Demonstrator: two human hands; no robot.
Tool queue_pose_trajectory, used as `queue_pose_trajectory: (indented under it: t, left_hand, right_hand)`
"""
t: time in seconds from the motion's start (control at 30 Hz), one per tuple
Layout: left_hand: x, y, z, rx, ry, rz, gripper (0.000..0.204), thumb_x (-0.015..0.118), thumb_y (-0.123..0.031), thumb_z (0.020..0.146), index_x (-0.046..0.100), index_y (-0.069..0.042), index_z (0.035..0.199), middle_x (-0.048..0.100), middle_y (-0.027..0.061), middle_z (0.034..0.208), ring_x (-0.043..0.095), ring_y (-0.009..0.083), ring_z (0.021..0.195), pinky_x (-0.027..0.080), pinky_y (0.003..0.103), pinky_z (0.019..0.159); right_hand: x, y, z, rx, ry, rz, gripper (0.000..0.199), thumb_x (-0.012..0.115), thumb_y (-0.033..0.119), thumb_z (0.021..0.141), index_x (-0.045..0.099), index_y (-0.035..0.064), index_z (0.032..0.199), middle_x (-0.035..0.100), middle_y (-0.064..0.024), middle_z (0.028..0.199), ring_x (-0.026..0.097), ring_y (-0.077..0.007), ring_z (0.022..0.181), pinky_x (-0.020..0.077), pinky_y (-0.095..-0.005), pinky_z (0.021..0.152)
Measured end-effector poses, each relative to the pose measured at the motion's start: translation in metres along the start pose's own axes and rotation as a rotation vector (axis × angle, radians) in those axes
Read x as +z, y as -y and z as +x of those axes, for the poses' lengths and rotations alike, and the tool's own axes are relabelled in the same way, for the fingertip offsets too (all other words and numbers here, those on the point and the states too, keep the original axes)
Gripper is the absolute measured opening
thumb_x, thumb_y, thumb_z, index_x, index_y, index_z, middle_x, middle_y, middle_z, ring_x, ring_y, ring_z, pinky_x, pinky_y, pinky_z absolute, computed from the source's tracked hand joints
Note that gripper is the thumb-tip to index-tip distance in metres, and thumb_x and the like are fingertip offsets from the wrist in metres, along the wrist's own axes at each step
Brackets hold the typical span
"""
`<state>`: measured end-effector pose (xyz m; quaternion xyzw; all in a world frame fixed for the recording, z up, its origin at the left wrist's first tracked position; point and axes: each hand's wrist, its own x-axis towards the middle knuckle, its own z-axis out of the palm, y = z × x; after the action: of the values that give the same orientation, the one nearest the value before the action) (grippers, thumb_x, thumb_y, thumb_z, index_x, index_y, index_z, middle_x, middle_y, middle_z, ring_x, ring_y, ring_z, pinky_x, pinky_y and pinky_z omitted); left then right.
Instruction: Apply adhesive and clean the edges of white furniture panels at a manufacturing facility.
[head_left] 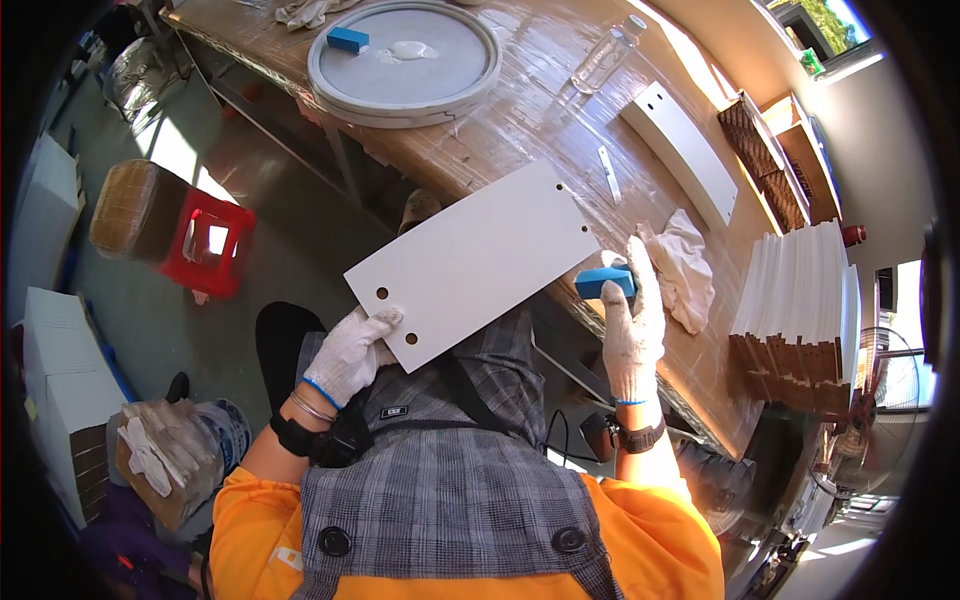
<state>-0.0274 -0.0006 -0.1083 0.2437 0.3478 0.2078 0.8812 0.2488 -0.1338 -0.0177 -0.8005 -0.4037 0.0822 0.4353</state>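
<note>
A white rectangular panel [470, 265] with dark holes near both ends lies slanted in front of me, over my lap and the table's near edge. My left hand [352, 350], in a white work glove, grips its lower left end, thumb on top beside a hole. In my right hand [634, 330], also gloved, a blue block [604, 282] is held between thumb and fingers, just off the panel's right end. It looks like a sanding block, though its underside is hidden. A crumpled white cloth [682, 268] lies beside that hand.
On the film-covered table [520, 130] stand a round grey lid [430, 85] bearing white paste and another blue block [347, 39], a clear bottle [608, 55] and a second white panel [682, 155]. Stacked panels [800, 300] rise at right. A red stool [208, 240] stands at left.
</note>
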Motion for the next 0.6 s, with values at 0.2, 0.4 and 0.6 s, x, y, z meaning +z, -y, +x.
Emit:
queue_pose_trajectory:
  t: [0.2,0.4,0.6]
  left_hand:
    - [-0.005,0.009,0.005,-0.012,-0.026,0.003,0.042,0.053,-0.012,0.094,0.039,-0.002,0.132,0.052,0.0104,0.123,0.056,0.0249,0.112,0.049,0.048,0.094]
    - [-0.002,0.011,0.006,-0.002,-0.054,0.006,0.042,0.054,-0.012,0.093,0.039,-0.002,0.131,0.051,0.0109,0.121,0.056,0.0247,0.111,0.049,0.048,0.094]
    - [-0.005,0.013,0.007,-0.014,-0.072,0.003,0.041,0.054,-0.011,0.093,0.04,-0.002,0.13,0.052,0.0103,0.121,0.056,0.0242,0.11,0.049,0.047,0.094]
  right_hand:
    - [-0.013,-0.044,0.044,0.058,-0.182,-0.043,0.054,0.054,0.003,0.085,0.046,0.0106,0.137,0.054,-0.0124,0.131,0.052,-0.022,0.116,0.0382,-0.0319,0.102]
    - [-0.002,-0.059,0.05,0.031,-0.102,0.014,0.054,0.056,0.001,0.085,0.046,0.0101,0.138,0.052,-0.012,0.133,0.049,-0.0232,0.122,0.0353,-0.0327,0.105]
    - [-0.001,-0.064,0.053,-0.001,-0.117,0.033,0.051,0.056,0.002,0.085,0.049,0.0113,0.135,0.052,-0.0139,0.133,0.047,-0.0274,0.124,0.035,-0.0365,0.105]
